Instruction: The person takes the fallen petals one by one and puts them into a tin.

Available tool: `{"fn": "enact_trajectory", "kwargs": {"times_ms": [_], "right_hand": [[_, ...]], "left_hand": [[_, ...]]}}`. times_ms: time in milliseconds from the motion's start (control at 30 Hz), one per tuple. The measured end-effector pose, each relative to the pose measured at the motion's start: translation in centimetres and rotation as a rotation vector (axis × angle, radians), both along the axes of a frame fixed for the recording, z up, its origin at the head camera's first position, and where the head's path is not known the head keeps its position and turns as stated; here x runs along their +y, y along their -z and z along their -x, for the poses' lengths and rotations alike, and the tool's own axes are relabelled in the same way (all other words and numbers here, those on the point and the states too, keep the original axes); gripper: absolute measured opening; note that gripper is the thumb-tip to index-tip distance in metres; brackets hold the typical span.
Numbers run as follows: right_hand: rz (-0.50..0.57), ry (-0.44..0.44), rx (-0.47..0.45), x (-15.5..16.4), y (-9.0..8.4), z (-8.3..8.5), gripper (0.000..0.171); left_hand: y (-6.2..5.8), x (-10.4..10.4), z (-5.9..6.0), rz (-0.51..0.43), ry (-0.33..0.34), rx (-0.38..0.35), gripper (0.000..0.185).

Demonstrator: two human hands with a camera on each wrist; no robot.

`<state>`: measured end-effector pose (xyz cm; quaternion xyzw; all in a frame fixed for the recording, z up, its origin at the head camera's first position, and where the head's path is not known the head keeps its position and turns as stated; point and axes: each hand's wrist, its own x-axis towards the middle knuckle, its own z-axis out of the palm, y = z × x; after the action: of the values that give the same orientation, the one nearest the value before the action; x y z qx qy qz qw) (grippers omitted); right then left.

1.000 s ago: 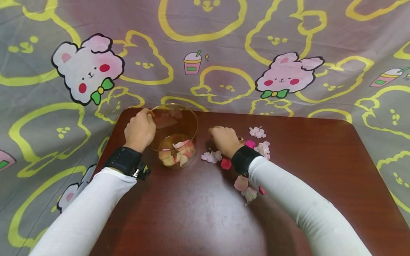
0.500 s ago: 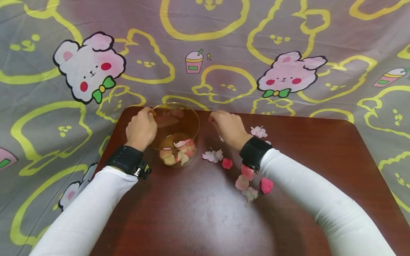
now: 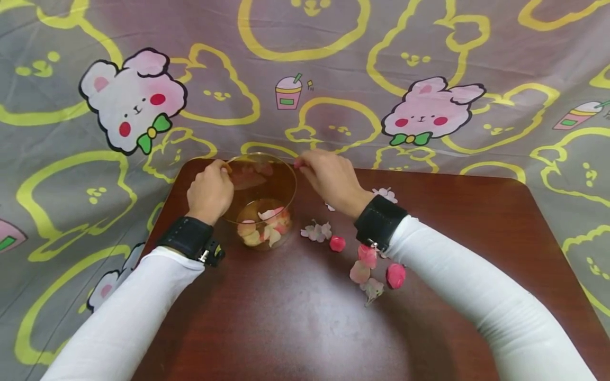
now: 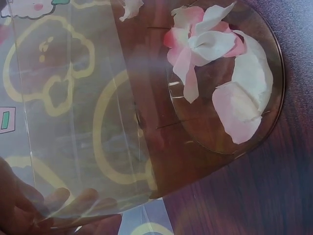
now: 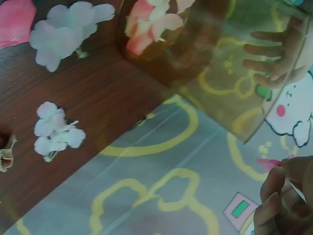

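Left hand (image 3: 208, 191): fingers curled, gripping at far left, thumb up; forearm in white sleeve, black wrist strap. Right hand (image 3: 333, 179): raised, fingertips (image 5: 274, 182) pinched together, pointing left. Right forearm angled in from lower right, white sleeve, black strap. Hands near, not touching.

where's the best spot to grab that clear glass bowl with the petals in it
Probably the rim of the clear round glass bowl, from its near-right side. It stands upright with tall smooth walls; the left hand already holds the far-left rim, and the right hand pinches a small pink petal beside it.
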<state>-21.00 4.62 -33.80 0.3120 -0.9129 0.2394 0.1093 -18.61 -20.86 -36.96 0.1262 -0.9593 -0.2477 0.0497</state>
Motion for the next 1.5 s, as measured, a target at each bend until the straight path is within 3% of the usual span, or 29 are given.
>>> {"fn": "enact_trajectory", "kwargs": {"times_ms": [333, 733, 1133, 1500], "right_hand": [[-0.038, -0.124, 0.013, -1.1, -1.1, -1.6, 0.016], [-0.255, -0.179, -0.054, -1.6, -0.4, -2.5, 0.027], [-0.252, -0.179, -0.020, -0.9, -0.1, -2.9, 0.031], [-0.213, -0.180, 0.038, 1.9, 0.1, -4.1, 0.032]], "left_hand": [[-0.1, 0.1, 0.0, 0.004, 0.008, -0.009, 0.039], [0.0, 0.1, 0.1, 0.003, 0.007, -0.012, 0.039], [0.1, 0.0, 0.0, 0.001, 0.004, -0.006, 0.039], [0.0, 0.0, 0.0, -0.001, 0.003, 0.004, 0.039]]}}
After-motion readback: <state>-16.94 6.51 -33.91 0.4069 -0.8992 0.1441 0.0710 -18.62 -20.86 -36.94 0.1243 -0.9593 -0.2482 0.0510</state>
